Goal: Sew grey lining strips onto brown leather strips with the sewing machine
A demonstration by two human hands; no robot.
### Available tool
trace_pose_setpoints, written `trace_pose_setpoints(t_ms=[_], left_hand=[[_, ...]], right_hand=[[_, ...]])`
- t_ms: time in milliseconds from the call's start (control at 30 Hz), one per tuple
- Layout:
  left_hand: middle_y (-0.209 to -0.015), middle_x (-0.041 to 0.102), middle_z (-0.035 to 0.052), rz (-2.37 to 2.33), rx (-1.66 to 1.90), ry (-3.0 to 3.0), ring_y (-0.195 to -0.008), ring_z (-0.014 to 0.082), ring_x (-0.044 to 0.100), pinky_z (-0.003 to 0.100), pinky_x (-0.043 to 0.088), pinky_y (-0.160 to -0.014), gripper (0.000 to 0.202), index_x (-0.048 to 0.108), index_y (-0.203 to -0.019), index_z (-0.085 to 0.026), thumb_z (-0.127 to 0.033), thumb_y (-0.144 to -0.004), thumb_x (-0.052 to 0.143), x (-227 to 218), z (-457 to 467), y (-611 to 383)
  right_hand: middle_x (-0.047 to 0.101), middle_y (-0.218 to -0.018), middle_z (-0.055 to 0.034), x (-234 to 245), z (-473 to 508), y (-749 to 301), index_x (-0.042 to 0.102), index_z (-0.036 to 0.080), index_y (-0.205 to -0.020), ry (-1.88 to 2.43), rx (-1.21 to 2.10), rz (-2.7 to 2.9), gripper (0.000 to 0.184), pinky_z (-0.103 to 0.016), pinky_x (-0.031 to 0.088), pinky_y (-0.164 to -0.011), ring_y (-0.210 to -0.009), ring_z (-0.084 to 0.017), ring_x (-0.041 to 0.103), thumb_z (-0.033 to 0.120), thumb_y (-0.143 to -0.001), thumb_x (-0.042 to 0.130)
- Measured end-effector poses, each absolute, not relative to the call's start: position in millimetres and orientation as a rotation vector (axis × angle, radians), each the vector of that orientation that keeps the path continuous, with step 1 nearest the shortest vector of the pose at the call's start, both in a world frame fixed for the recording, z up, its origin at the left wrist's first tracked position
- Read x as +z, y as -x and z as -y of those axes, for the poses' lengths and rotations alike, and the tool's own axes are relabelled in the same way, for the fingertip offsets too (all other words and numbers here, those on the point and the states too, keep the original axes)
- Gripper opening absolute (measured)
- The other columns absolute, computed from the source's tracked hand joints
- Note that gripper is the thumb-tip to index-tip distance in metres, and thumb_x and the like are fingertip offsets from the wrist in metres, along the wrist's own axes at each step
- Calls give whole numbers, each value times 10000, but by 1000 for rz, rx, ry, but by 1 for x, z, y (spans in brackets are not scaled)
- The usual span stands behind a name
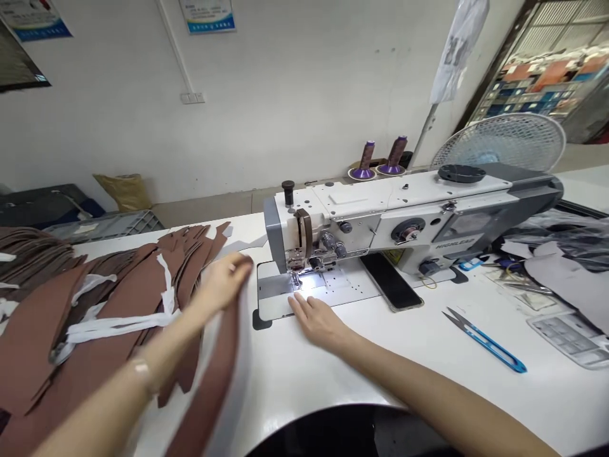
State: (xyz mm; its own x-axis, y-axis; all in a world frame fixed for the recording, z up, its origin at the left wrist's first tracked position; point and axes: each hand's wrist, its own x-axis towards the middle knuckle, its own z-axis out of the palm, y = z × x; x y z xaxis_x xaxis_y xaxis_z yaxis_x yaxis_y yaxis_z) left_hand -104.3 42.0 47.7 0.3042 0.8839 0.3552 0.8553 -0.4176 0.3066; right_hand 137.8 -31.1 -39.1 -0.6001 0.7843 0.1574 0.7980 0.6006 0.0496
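My left hand (224,279) is closed on the top of a brown leather piece (214,381) with a pale underside, which hangs down toward me over the table edge. The hand is a little blurred. Flat on the white table lies my right hand (318,320), fingers stretched out, fingertips just in front of the needle plate (304,289) of the white sewing machine (380,219). It holds nothing. The machine's lamp lights the plate under the presser foot.
Stacks of brown leather pieces (95,304) bundled with white strips cover the table's left side. A black phone (391,282) lies by the machine base, blue thread snips (485,339) to the right. Two thread cones (380,155), a fan (504,143) and grey clutter (566,266) stand behind and right.
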Motion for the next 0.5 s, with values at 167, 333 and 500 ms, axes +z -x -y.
trace_pose_setpoints(t_ms=[167, 333, 500], left_hand=[[-783, 713, 25, -1443, 470, -2296, -776, 162, 651, 281, 492, -756, 158, 668, -725, -180, -183, -845, 565, 3, -48, 75], [-772, 698, 24, -1412, 462, -2108, -781, 184, 620, 304, 462, -780, 104, 641, -723, -183, -200, -805, 578, -7, -60, 75], [-862, 686, 46, -1630, 578, -1876, -817, 157, 620, 317, 493, -799, 125, 631, -814, -149, -241, -878, 577, -11, -57, 89]], right_hand=[[433, -1408, -274, -20, 59, -119, 343, 116, -1427, 770, -403, 2778, 462, -463, 451, -937, -1136, -286, 561, 168, -976, 426], [607, -1188, -211, -1, 59, -87, 572, 71, -1134, 583, -486, 2770, 230, -446, 406, -1022, -1143, -289, 554, 186, -972, 456], [659, -1019, -235, -10, 57, -61, 609, 109, -766, 589, -501, 2737, 92, -482, 452, -970, -1073, -338, 585, 155, -844, 622]])
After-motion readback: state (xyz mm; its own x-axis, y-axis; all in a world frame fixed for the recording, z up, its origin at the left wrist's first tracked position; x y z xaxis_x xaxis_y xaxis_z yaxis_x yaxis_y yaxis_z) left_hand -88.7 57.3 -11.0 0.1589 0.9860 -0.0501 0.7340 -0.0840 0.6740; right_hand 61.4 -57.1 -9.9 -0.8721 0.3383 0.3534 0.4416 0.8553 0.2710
